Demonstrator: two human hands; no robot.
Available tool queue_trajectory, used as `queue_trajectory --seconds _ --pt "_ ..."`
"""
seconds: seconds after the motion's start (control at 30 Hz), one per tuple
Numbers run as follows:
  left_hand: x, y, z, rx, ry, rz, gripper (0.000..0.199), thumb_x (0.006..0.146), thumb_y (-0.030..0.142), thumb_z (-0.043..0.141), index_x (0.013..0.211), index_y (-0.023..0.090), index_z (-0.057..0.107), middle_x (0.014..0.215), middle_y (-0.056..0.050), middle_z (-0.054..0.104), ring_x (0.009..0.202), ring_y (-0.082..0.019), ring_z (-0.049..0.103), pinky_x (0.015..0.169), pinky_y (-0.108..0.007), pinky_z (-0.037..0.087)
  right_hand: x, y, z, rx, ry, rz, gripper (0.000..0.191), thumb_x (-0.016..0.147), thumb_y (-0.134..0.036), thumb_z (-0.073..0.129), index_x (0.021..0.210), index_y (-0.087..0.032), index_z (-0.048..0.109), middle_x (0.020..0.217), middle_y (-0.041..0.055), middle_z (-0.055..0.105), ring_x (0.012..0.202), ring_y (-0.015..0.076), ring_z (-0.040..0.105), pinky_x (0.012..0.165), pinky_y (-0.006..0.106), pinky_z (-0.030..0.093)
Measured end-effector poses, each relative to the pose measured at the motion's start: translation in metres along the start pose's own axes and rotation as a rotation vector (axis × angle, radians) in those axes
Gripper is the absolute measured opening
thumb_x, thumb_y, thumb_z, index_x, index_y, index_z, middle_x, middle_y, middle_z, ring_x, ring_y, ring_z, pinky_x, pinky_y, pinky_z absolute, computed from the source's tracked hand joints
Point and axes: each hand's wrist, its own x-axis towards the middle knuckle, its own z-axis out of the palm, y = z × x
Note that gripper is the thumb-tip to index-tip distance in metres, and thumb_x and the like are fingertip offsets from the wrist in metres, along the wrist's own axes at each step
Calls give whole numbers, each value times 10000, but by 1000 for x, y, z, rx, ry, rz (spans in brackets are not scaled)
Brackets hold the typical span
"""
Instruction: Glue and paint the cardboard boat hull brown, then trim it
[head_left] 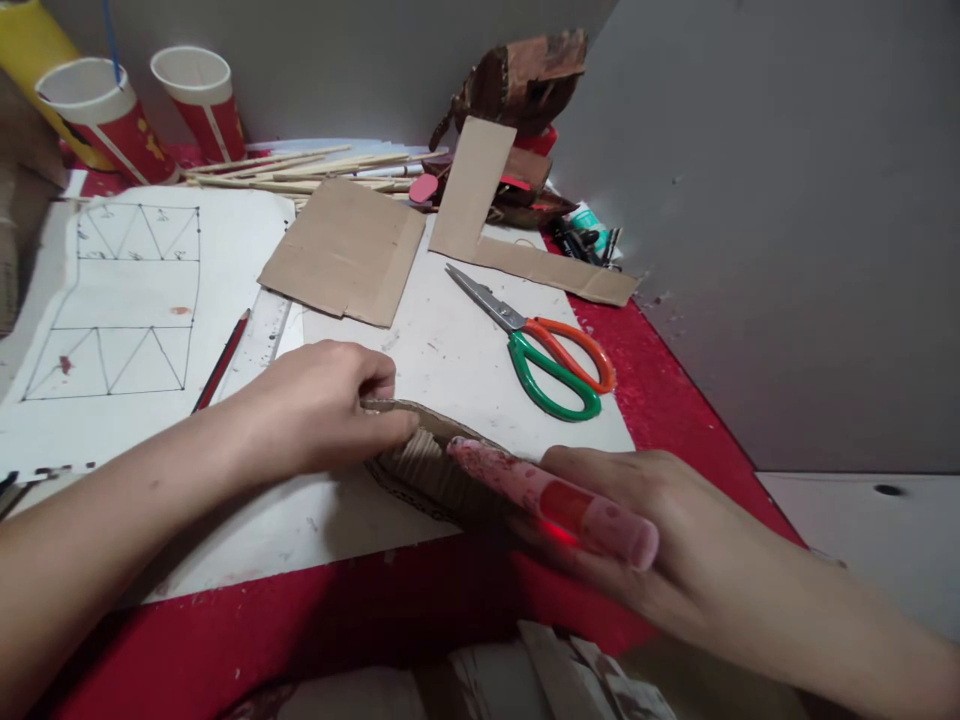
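Observation:
My left hand (330, 400) is closed on the far left edge of a brown cardboard piece (431, 470), thumb on the near face. The piece is held up on edge over the white paper, with ridged strips visible on its inner side. In my right hand (630, 510) lies a pink tube (555, 500) with a red band, its narrow end reaching the cardboard's upper edge. A red glow shows under the tube. Most of my right fingers are hidden. Beyond my hands lie scissors (517, 325) with green and orange handles, blades partly apart.
A flat cardboard square (345, 250) and an L-shaped cardboard piece (472, 190) lie at the back. Left are a pencil (223, 360) and a paper with drawn triangles (135, 300). Thin sticks (315, 180), red-and-white cups (202, 110) and a brown pouch (517, 80) stand near the wall.

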Motion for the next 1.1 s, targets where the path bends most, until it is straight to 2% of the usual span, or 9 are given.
queue_trajectory --seconds 0.1,0.2,0.33,0.57,0.77,0.87,1.03,1.1 --pt "1 4 8 71 69 123 161 793 314 558 788 226 693 769 -13 665 677 -166 569 589 -283 362 1 1 0 34 -50 -30 310 951 -424 458 704 -236 458 577 -32 542 468 119 450 435 252 353" --pt "0 4 13 93 60 192 202 810 231 518 800 221 719 800 -26 687 719 -171 600 626 -288 385 -1 3 0 35 -71 -15 325 955 -445 457 705 -238 446 569 -37 523 459 119 430 427 253 323" --pt "-3 1 13 109 50 190 212 817 242 511 766 225 717 764 -25 687 704 -177 604 616 -295 383 -4 3 0 -6 -86 1 322 958 -452 460 720 -235 464 587 -29 540 469 127 431 441 267 318" --pt "-8 6 7 186 -7 119 193 789 251 510 662 233 654 679 -10 646 621 -167 548 562 -301 323 -12 4 -6 -20 -28 -45 307 984 -418 469 756 -225 539 628 -22 603 497 128 515 455 258 352" --pt "-11 9 3 195 -65 92 163 771 242 505 644 230 606 652 -2 618 587 -157 508 550 -295 296 -16 8 -9 27 -14 -51 250 984 -388 474 852 -238 624 715 6 679 575 153 617 501 263 449" --pt "-12 9 4 188 -55 100 145 748 230 518 616 225 576 623 0 594 557 -152 478 535 -300 272 -17 8 -9 60 -19 -46 219 979 -370 490 886 -243 642 748 17 695 618 162 651 498 261 466" --pt "-14 9 4 183 -55 116 140 724 222 523 585 227 535 577 10 549 517 -145 434 520 -301 249 -18 8 -10 45 -26 -29 235 977 -395 481 993 -249 664 784 21 712 616 164 653 522 269 507" --pt "-15 9 4 189 -51 119 149 722 222 524 573 225 518 562 12 532 506 -142 416 514 -299 246 -17 8 -11 -15 10 -23 266 970 -421 472 1028 -253 669 752 13 704 573 158 636 509 268 511"
